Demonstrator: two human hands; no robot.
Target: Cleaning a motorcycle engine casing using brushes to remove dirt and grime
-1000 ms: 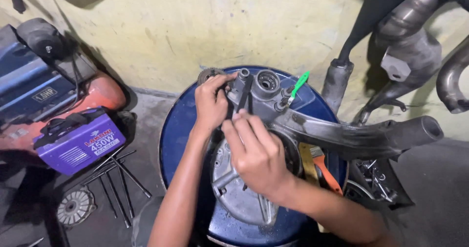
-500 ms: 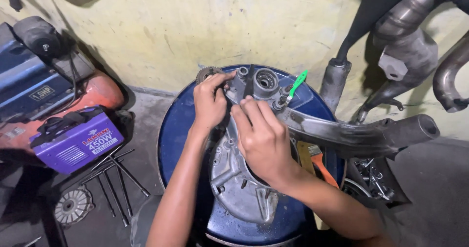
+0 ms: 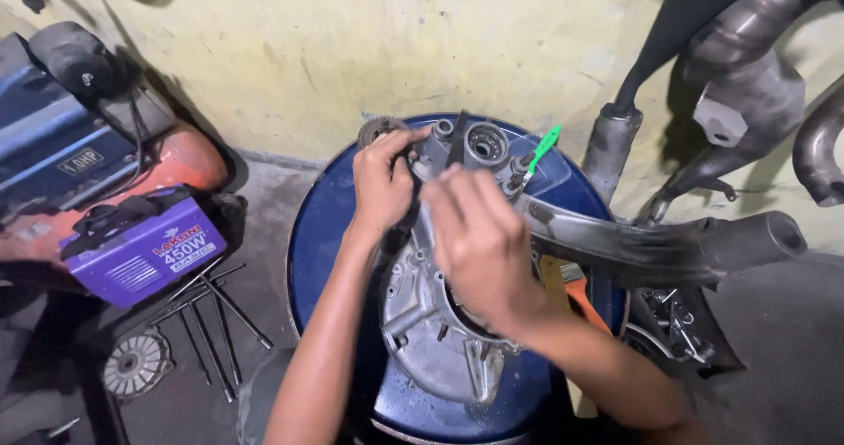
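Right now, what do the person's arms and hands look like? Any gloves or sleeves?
No gloves and no sleeves show: both forearms are bare up to the picture's edge. The left hand and right hand wear no rings, watch or bands that can be seen. The right hand looks a little blurred.

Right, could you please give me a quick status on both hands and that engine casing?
Left hand on the casing's top edge, beside a small gear. Right hand over the grey engine casing, grip hidden. Casing lies on the blue drum; exhaust pipe alongside.
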